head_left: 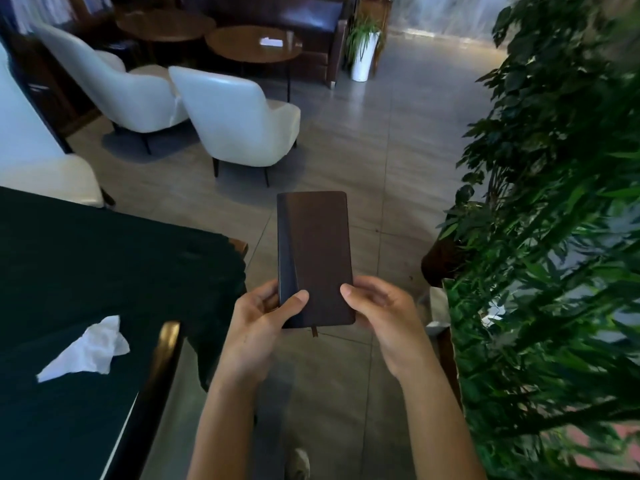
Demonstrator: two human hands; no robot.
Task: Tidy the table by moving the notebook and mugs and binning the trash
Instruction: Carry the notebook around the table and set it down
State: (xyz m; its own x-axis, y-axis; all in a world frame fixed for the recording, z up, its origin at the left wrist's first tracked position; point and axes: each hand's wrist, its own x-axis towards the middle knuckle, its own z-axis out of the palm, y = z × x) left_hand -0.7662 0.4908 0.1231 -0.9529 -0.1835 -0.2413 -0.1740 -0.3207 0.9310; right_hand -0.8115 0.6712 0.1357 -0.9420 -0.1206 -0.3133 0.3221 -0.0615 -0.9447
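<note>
A dark brown notebook [313, 251] with a ribbon marker hanging from its near end is held out in front of me, above the floor, closed and pointing away. My left hand [266, 313] grips its near left corner, thumb on the cover. My right hand [377, 306] holds the near right corner, thumb on the cover too. A crumpled white tissue [86, 348] lies on the dark green table [104, 258] at the lower left. No mugs or bin are in view.
A wooden chair back [162, 362] stands at the table's near edge. White armchairs [239, 123] and round wooden tables [252, 43] stand further back. Large green plants [554, 237] crowd the right side. Grey tiled floor [363, 140] lies ahead.
</note>
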